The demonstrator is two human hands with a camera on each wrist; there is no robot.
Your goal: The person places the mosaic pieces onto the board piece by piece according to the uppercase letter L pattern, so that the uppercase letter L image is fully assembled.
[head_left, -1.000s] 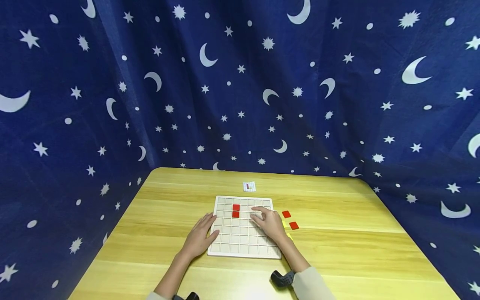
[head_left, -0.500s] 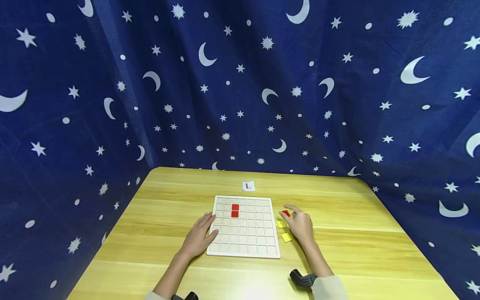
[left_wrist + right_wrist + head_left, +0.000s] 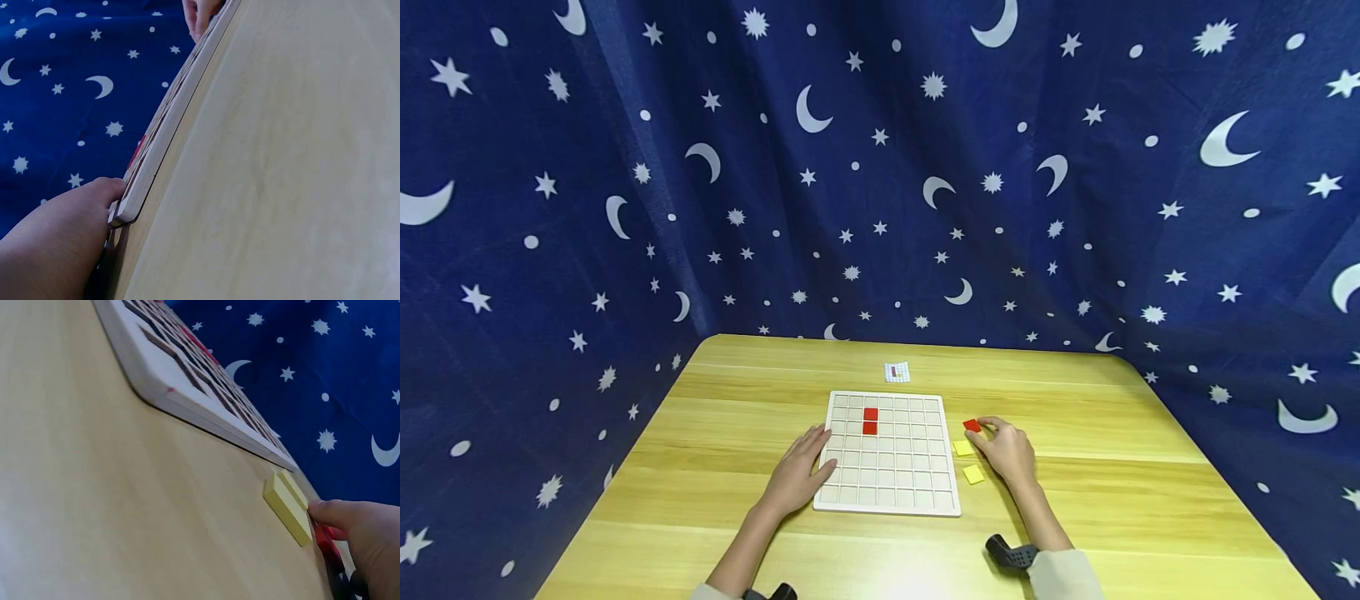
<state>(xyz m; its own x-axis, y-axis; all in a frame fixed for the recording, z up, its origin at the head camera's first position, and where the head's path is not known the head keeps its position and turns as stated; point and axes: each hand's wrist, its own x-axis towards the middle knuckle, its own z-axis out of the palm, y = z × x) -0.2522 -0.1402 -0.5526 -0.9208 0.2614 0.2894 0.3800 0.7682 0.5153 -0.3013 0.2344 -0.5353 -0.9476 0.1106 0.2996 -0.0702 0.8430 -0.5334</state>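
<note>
My left hand (image 3: 797, 471) lies along the left edge of a white gridded board (image 3: 917, 500), fingers extended, thumb over its rim. In the left wrist view, the thumb touches the board's corner. Two red square tiles (image 3: 870, 414) sit one above the other in the board's cells. To the right of the board, my right hand (image 3: 1009, 454) has thumb and index finger at opposite edges of a loose red tile (image 3: 972, 425), pinching it at the tabletop. Another red tile (image 3: 328, 548) lies under that hand, seen in the right wrist view.
Two yellow tiles (image 3: 973, 474) lie between the board and my right forearm. A small printed pattern card (image 3: 897, 372) rests behind the board on the wooden table (image 3: 760, 367). A dark blue star-and-moon curtain (image 3: 880, 192) hangs behind.
My right hand has moved off the board to the right, and its thumb and index finger have come down around the loose red tile. My left hand stays at the board's edge.
</note>
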